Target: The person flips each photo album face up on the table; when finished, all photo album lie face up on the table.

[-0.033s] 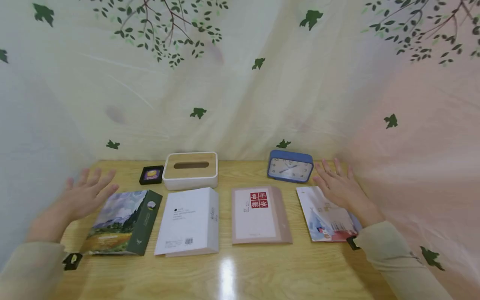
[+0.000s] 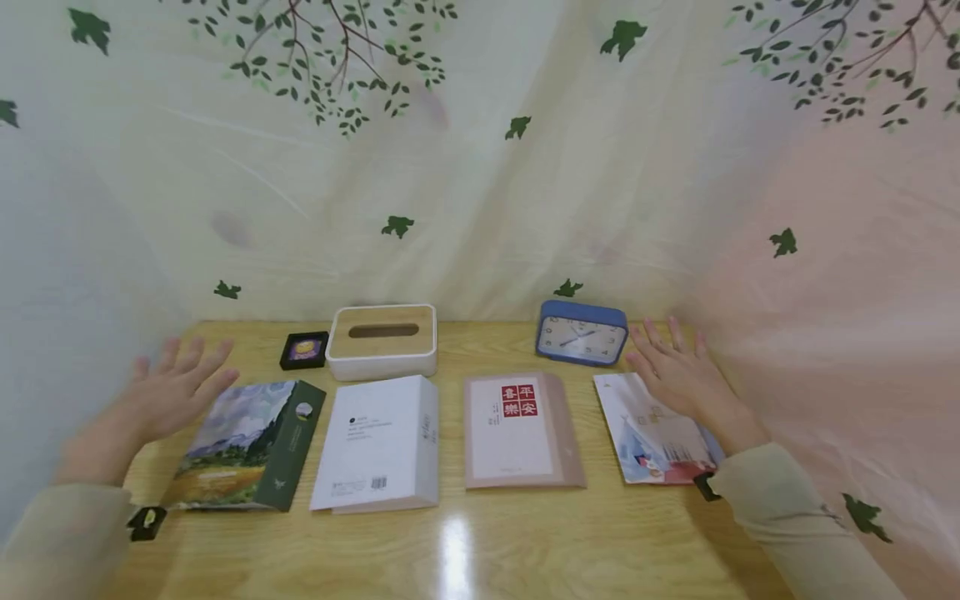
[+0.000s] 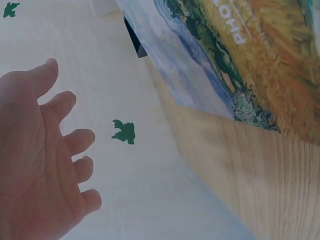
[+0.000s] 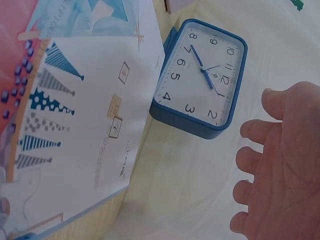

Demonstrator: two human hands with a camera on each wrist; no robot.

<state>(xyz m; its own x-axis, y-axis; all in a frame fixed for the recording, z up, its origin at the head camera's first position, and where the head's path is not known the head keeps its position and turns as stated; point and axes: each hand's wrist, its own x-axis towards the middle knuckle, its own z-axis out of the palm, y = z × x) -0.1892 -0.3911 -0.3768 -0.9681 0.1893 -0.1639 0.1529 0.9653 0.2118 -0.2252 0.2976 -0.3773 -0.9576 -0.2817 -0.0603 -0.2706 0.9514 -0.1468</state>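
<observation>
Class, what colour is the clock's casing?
The clock casing is blue, showing best in the right wrist view.

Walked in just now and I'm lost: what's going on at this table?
A person holds both hands out with nothing in them. The left hand is near the landscape-cover book; the right hand is near the blue clock and the illustrated book. Between those two books are a white book and a pink book. Behind the row sit the clock, a tissue box and a small black frame.
</observation>
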